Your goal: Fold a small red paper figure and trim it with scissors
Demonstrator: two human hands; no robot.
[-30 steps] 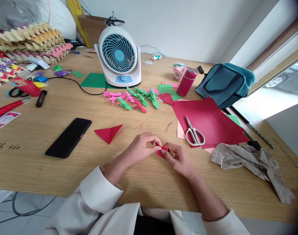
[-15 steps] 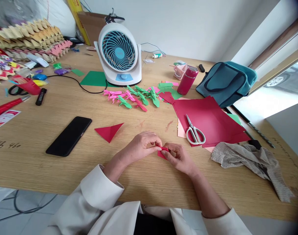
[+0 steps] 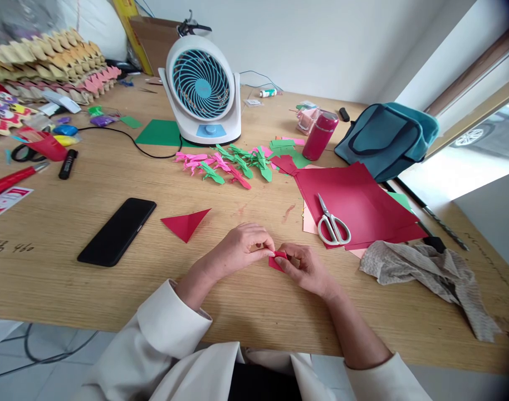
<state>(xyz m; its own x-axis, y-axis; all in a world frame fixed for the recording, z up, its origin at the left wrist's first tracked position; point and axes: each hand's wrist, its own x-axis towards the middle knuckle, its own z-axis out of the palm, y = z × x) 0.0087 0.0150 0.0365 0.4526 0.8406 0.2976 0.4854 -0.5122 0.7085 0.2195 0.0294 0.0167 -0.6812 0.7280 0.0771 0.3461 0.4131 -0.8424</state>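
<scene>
Between my hands, just above the wooden table point(image 3: 246, 312), is a small folded piece of red paper point(image 3: 275, 264). My left hand point(image 3: 246, 245) pinches its upper left edge between thumb and fingertips. Against its right side, my right hand point(image 3: 305, 268) is closed with the thumb pressed on the paper's face. The curled fingers hide part of it. To the left of my left hand lies a folded red paper triangle point(image 3: 186, 224). Scissors point(image 3: 333, 223) with white handles rest on a stack of red paper sheets point(image 3: 367, 206), right of my hands.
A black phone point(image 3: 117, 231) lies at left. Folded pink and green paper figures point(image 3: 225, 165) sit before a white fan point(image 3: 203, 89). A red bottle point(image 3: 320, 136) and a teal bag point(image 3: 388, 142) stand at back right. A grey cloth point(image 3: 421, 278) lies crumpled at right.
My hands keep nearly the same place, both still pinching the red paper. Its folded top edge looks slightly different between my fingers. The whole view has shifted a little.
</scene>
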